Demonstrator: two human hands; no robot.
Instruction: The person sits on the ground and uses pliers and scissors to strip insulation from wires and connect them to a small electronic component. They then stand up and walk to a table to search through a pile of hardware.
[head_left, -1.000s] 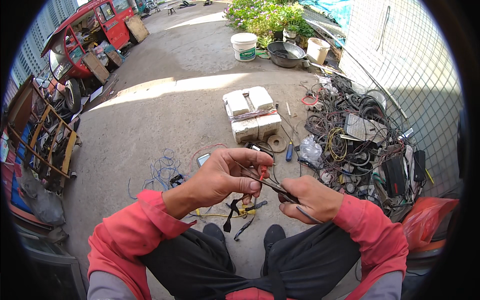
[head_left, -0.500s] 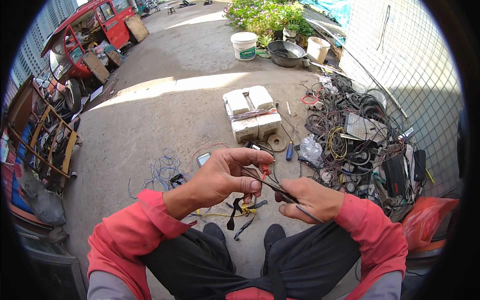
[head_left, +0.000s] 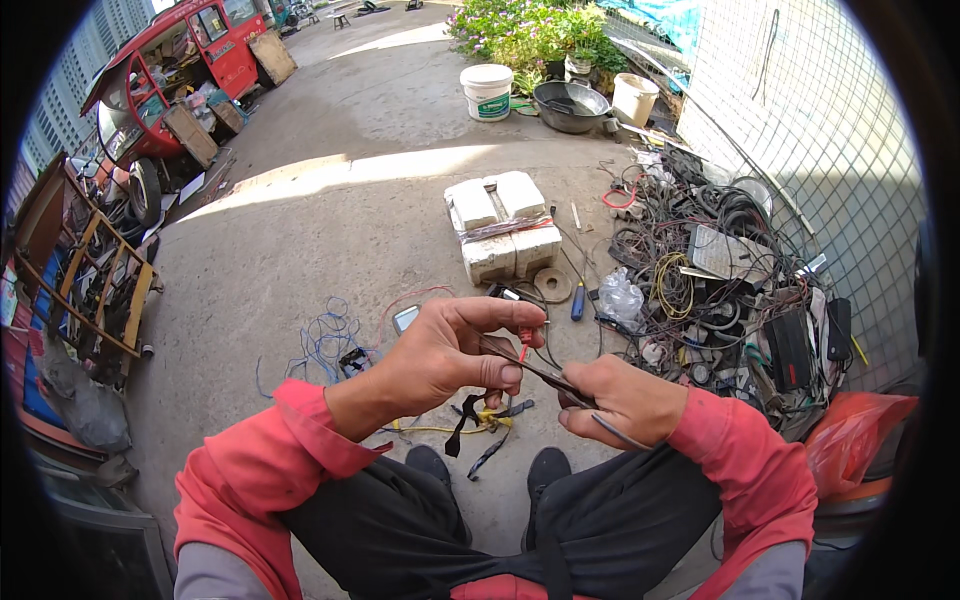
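My left hand [head_left: 455, 355] is closed in a pinch on a small red connector [head_left: 525, 335] and thin dark strands. My right hand [head_left: 625, 400], to its lower right, grips a long dark strip [head_left: 545, 374], cable or tool, that runs up into the left fingers; its grey end pokes out below the right thumb. Black tape [head_left: 460, 430] dangles below my left hand, above yellow wire [head_left: 430, 430] on the concrete. A blue-handled screwdriver [head_left: 578, 300], a pale handheld device [head_left: 406, 318] and tangled blue wires [head_left: 325, 340] lie just beyond my hands.
A strapped white foam block [head_left: 500, 240] sits ahead. A cable heap [head_left: 730, 220] and red plastic bag [head_left: 850, 450] line the right, beside a mesh fence [head_left: 850, 150]. Wooden frames [head_left: 90, 280] and a red vehicle [head_left: 225, 70] are left. Buckets [head_left: 487, 95] stand at the back.
Both hands stay almost still, with the same grips. The dark strip and red connector shift very slightly between my fingers, and the hanging black tape sways a little.
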